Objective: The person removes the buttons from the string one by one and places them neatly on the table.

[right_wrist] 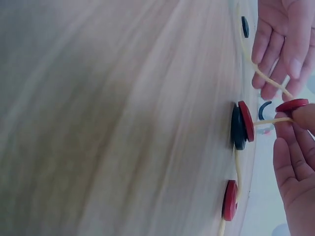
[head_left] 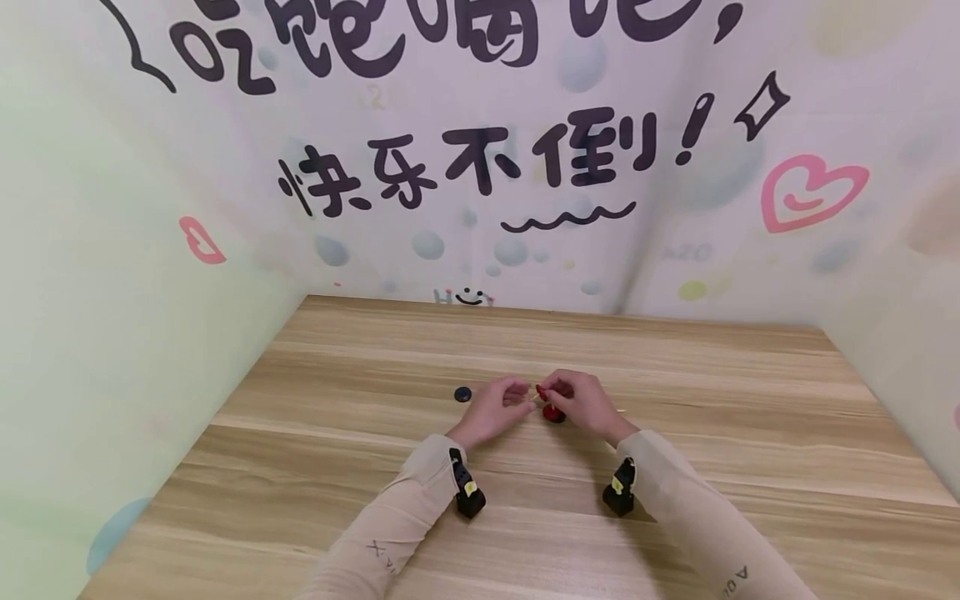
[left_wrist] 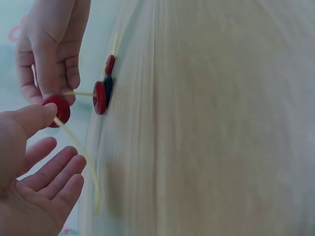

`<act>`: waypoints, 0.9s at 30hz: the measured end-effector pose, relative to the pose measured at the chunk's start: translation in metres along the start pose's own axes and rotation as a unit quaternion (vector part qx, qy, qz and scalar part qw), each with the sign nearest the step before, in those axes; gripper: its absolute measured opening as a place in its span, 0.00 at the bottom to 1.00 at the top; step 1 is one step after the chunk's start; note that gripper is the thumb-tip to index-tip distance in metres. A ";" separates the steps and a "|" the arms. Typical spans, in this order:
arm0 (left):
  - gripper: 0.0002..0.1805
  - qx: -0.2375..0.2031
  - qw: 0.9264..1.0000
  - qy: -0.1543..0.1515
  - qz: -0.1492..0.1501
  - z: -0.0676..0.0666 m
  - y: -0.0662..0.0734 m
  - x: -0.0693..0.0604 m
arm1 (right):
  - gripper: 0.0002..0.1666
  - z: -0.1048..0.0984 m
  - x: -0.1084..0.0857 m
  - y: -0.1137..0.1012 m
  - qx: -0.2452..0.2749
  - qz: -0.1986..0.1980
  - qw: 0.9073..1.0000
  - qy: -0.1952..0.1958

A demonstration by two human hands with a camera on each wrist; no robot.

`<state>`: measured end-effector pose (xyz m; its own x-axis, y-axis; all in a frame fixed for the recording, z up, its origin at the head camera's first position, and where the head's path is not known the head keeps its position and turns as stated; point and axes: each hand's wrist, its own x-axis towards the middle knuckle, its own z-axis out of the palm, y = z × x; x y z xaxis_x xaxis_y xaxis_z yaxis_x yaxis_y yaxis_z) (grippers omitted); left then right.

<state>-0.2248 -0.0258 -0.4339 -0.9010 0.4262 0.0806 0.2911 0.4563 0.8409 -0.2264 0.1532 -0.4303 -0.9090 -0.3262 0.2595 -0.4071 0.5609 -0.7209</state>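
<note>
My right hand [head_left: 585,404] pinches a round red button [right_wrist: 292,104] between thumb and finger, and a thin yellow cord [right_wrist: 268,78] runs through it. Close by on the left, my left hand [head_left: 493,408] has its fingers spread and fairly straight. Its thumb tip overlaps the held button in the left wrist view; whether they touch I cannot tell. The cord's loose end hangs past the left fingers. Below the hands, another red button [right_wrist: 247,121] leans against a dark button [right_wrist: 238,127] on the same cord, with a further red button [right_wrist: 230,200] beyond them.
A separate dark blue button [head_left: 462,394] lies on the wood-grain table [head_left: 360,342], left of my left hand. Behind the table hangs a printed white backdrop [head_left: 465,183], and pale walls stand at both sides.
</note>
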 end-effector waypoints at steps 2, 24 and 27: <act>0.21 -0.011 1.000 0.003 0.001 0.002 0.001 0.001 | 0.04 0.001 0.000 -0.001 -0.001 -0.009 1.000 0.005; 0.16 -0.039 0.998 0.044 0.007 0.009 0.002 0.004 | 0.03 0.002 -0.002 0.000 0.013 -0.013 1.000 0.007; 0.16 -0.034 0.998 0.048 0.009 0.005 0.001 0.003 | 0.03 0.001 -0.003 0.001 0.009 -0.005 1.000 0.006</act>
<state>-0.2256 -0.0204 -0.4353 -0.9233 0.3557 0.1446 0.2884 0.3938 0.8728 -0.2244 0.1539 -0.4321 -0.9059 -0.3231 0.2738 -0.4145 0.5434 -0.7300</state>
